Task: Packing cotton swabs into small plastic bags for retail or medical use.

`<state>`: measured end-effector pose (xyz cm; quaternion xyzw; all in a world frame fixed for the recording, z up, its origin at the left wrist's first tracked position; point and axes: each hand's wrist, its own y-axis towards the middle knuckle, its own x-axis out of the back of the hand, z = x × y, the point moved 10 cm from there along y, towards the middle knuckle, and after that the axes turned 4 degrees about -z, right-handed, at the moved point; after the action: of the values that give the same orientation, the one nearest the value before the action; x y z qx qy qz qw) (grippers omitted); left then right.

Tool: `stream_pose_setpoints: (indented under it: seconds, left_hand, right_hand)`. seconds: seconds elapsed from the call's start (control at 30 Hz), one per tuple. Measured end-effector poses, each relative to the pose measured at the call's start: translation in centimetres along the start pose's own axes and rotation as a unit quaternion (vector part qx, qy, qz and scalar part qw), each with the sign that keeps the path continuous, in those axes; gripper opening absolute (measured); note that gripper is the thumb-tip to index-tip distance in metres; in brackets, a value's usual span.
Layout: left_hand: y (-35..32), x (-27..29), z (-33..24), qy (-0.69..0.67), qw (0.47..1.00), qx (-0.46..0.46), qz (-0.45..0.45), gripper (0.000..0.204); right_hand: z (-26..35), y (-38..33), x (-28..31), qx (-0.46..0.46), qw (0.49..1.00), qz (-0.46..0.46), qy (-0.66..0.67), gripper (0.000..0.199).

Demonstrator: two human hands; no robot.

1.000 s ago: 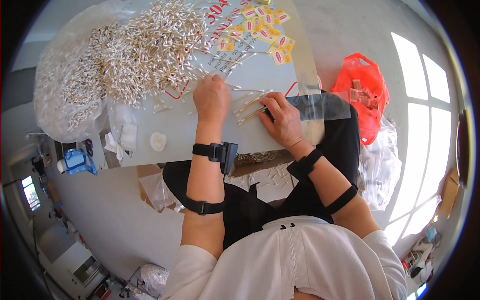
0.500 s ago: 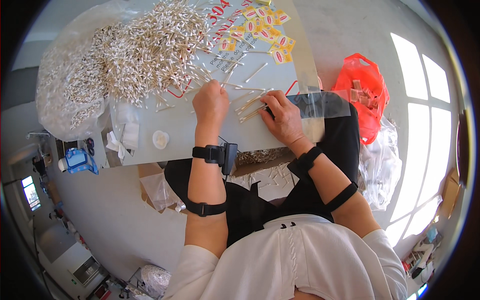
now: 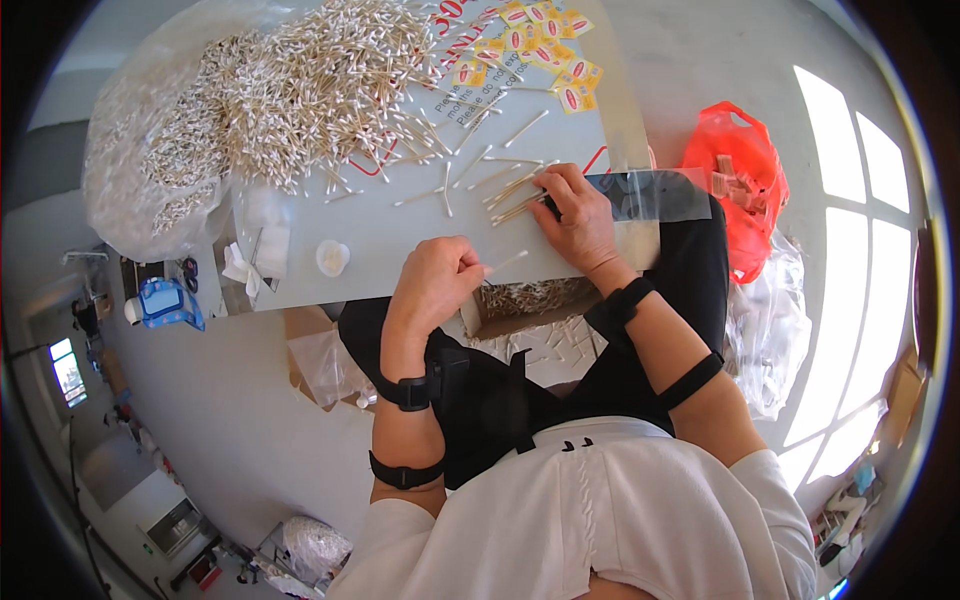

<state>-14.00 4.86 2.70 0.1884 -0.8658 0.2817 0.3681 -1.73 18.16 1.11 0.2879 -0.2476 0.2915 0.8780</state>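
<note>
My left hand (image 3: 432, 284) is closed in a pinch on a cotton swab (image 3: 515, 259), at the table's near edge; the swab's white tip points to the right. My right hand (image 3: 580, 222) rests on the table with curled fingers over a small bunch of cotton swabs (image 3: 510, 209), whose tips fan out to the left. Beside that hand lies a dark strip under clear film (image 3: 640, 192). Several loose swabs (image 3: 447, 190) are scattered between the hands and a large heap of swabs (image 3: 330, 85) at the far left.
The heap spills from a clear plastic bag (image 3: 120, 195). Yellow printed packets (image 3: 550, 55) lie at the back. A small white dish (image 3: 332, 258) stands near the front edge. Below is a box of swabs (image 3: 490, 318); a red bag (image 3: 755, 195) hangs at the right.
My left hand has come back from the loose swabs toward the table's near edge, now with a swab in its fingers. My right hand has stayed over its bunch of swabs.
</note>
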Motion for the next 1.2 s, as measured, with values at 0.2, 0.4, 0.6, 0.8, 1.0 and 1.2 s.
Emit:
stream_pose_setpoints:
  seconds: [0.2,0.4,0.6,0.8,1.0,1.2]
  left_hand:
    - [2.8,1.0,3.8,0.026,0.963,0.035,-0.264,0.019]
    - [2.0,0.9,5.4,-0.007,0.939,0.029,-0.342,0.014]
    - [-0.8,-1.7,4.1,-0.099,0.992,-0.048,-0.056,0.011]
    - [1.6,4.7,3.1,0.127,0.923,-0.131,-0.34,0.018]
    - [7.1,3.0,1.6,0.132,0.933,-0.117,-0.313,0.012]
    - [9.2,0.7,-2.1,0.087,0.945,-0.139,-0.284,0.009]
  right_hand:
    - [0.0,0.0,-0.3,0.003,1.0,0.005,-0.003,0.026]
    - [0.0,0.0,-0.4,-0.001,1.0,0.009,-0.007,0.024]
    - [-0.2,0.0,0.0,-0.008,1.0,0.003,-0.002,0.024]
    - [0.0,0.1,-0.2,-0.004,1.0,0.005,0.016,0.021]
    - [-0.2,0.0,-0.3,-0.005,1.0,0.016,0.022,0.013]
    - [-0.1,0.0,-0.2,-0.008,0.999,0.012,0.037,0.01]
